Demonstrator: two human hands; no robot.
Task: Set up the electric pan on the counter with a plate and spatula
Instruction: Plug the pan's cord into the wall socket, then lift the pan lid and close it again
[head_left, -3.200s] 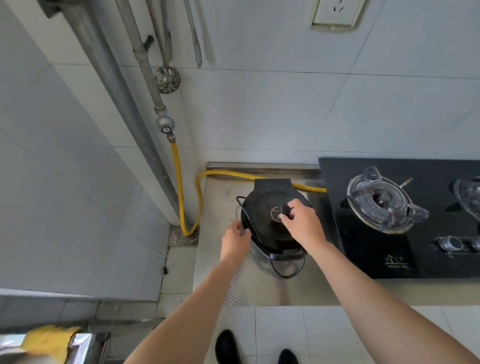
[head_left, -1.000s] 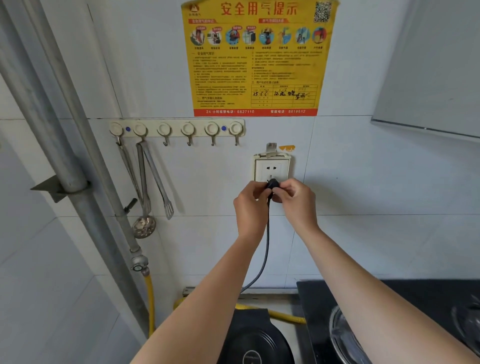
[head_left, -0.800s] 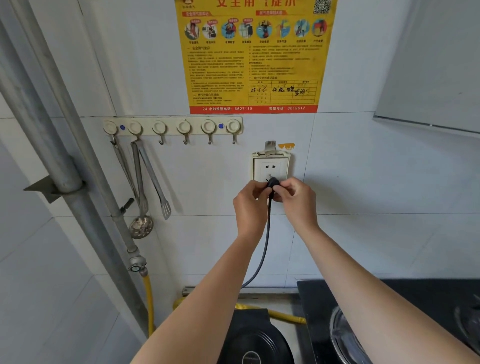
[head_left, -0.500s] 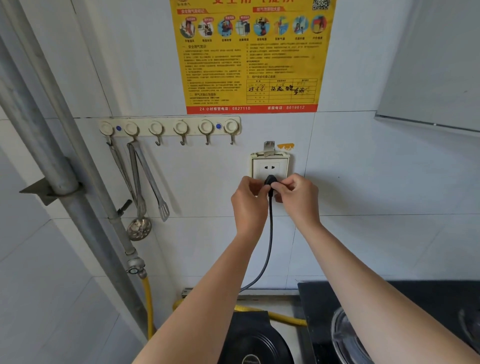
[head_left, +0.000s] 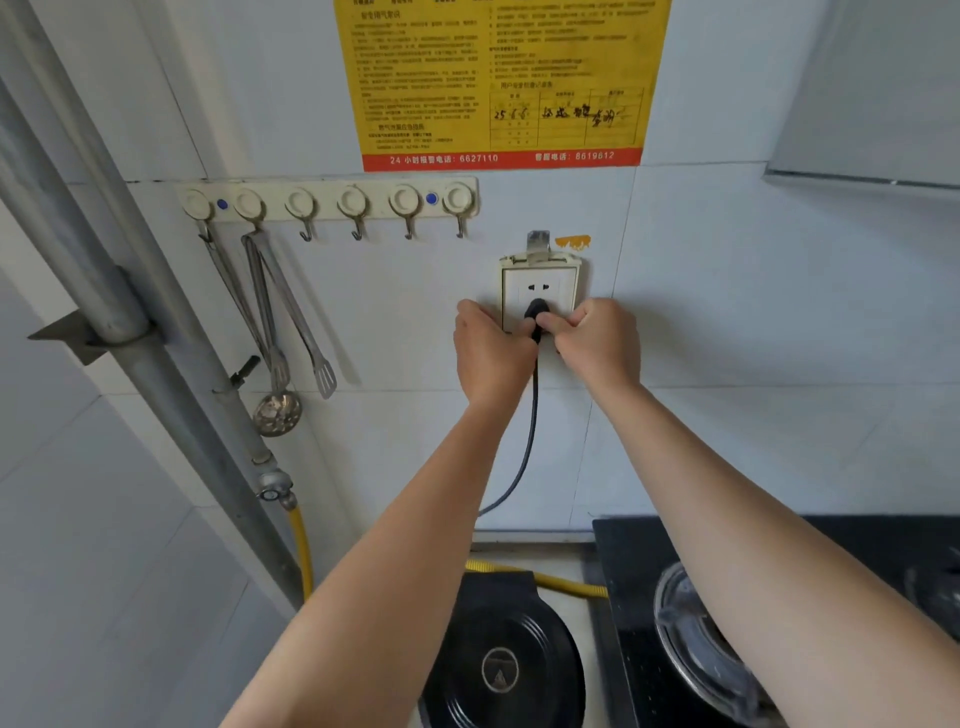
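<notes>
Electric pan (head_left: 501, 667) sits on counter below, lid closed, beside gas hob (head_left: 691, 639). Cord (head_left: 527, 441) hangs slack from it up to wall socket (head_left: 540, 296), so no strain there. Your left hand (head_left: 491, 353) and right hand (head_left: 597, 343) both pinch plug (head_left: 535, 314) between curled fingers, likely to press it in straight. No plate or spatula in view.

Both bare arms reach up and forward, nearly straight, converging toward the same spot. The left hand (head_left: 493, 348) is curled, back of the hand facing the camera, thumb and fingers pinched at its right edge. The right hand (head_left: 597, 338) mirrors it, fingers (head_left: 558, 323) bent inward and pinched toward the left hand. The two hands' fingertips almost meet.
</notes>
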